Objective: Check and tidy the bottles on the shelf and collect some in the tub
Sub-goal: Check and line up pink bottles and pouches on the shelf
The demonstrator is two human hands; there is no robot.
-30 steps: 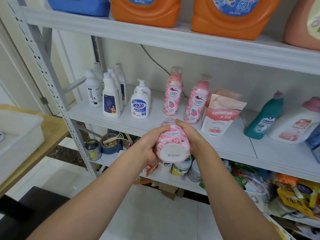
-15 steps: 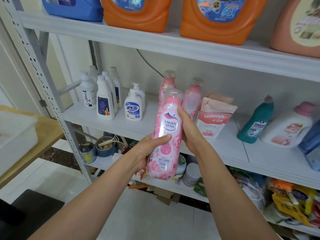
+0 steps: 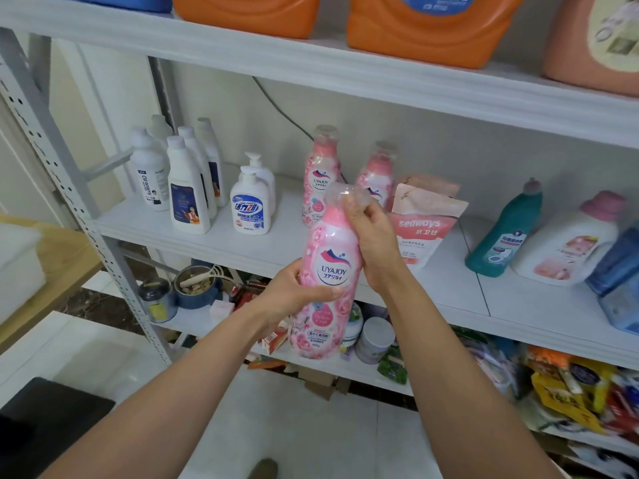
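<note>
- Orange jugs [image 3: 432,32]: tops cut off by the upper edge.
- White tub [image 3: 17,267]: cropped at the left edge.
- Clear cap [image 3: 337,195] of pink bottle [image 3: 333,269]: partly covered by right hand [image 3: 377,243].
- Lower-shelf packets [image 3: 567,388]: blurred, labels unreadable.

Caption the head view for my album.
Left hand grips a pink bottle, right hand its clear cap, before the shelf.

Head-worn view, downward, close to shelf [image 3: 449,281]

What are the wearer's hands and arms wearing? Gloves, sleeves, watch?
Nothing visible. The left hand and right hand are bare: no gloves, no rings that show. The left forearm and right forearm are uncovered down to the frame edge, with no sleeve, watch or band in view.
</note>
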